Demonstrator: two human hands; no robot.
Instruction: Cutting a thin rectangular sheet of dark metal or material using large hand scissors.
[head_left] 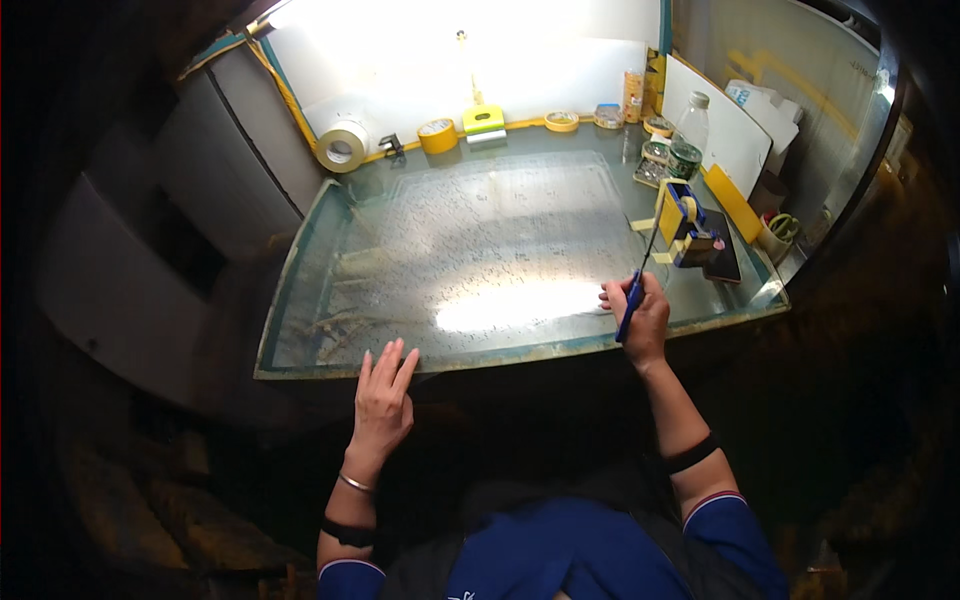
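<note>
My right hand (648, 325) is closed around a blue-handled tool with a long thin blade (632, 308). Its blade points up and away, toward the yellow-and-blue tape dispenser (683, 222); whether it is scissors or a knife I cannot tell. Near the front edge of the glass-topped table (500, 356), my left hand (383, 395) is held palm down with its fingers stretched out and nothing in it. A large translucent sheet (500, 230) with many small dark marks spreads across the tabletop, and a bright reflection whites out part of its near side.
Along the back stand a wide tape roll (342, 147), a yellow tape roll (437, 136), a yellow-green block-shaped item (483, 121) and a smaller roll (562, 121). At right are a clear bottle (688, 140), a dark flat item (722, 247) and a leaning yellow board (733, 203).
</note>
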